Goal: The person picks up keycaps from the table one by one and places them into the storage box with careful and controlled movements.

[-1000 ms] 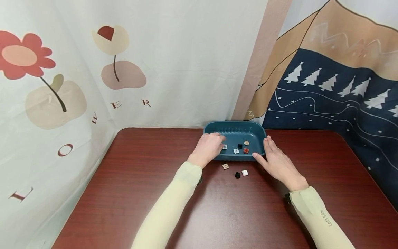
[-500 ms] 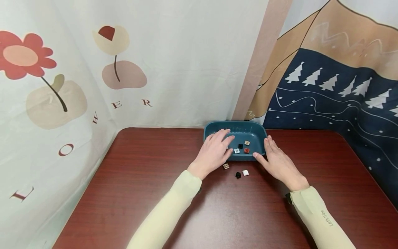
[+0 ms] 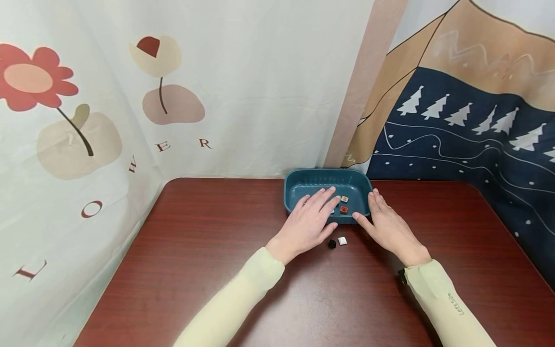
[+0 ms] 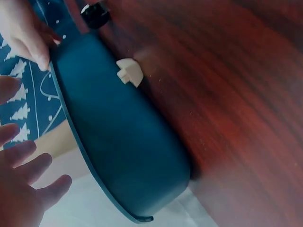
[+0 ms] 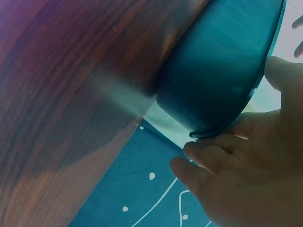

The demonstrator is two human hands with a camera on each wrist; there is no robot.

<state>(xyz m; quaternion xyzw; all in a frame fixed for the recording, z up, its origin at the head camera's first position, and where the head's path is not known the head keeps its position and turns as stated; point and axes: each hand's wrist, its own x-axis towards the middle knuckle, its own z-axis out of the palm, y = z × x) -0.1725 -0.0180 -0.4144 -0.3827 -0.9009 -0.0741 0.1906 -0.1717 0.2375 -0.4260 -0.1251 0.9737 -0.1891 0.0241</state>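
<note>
My left hand (image 3: 304, 225) hovers over the front rim of a blue-green plastic basin (image 3: 328, 176), fingers spread and holding nothing. At the basin's right front corner, my right hand (image 3: 390, 232) lays its straight fingers along the end wall, with the thumb at the front rim (image 5: 258, 82). Inside are small square pieces, among them a beige one (image 3: 344, 199) and a red one (image 3: 344, 210); others are partly hidden by my left hand. A cream piece with a nub (image 4: 130, 72) lies close to the basin's front wall, hidden in the head view.
On the table in front of the basin lie a black piece (image 3: 332, 244) and a white piece (image 3: 342, 241). Behind the dark red wooden table (image 3: 208, 231) hangs a white printed curtain (image 3: 260, 96), with a navy tree-print section (image 3: 455, 135) to the right.
My left hand has come out of the basin, opened its fingers and moved right and nearer, now covering the beige piece on the table. My right hand stays at the corner.
</note>
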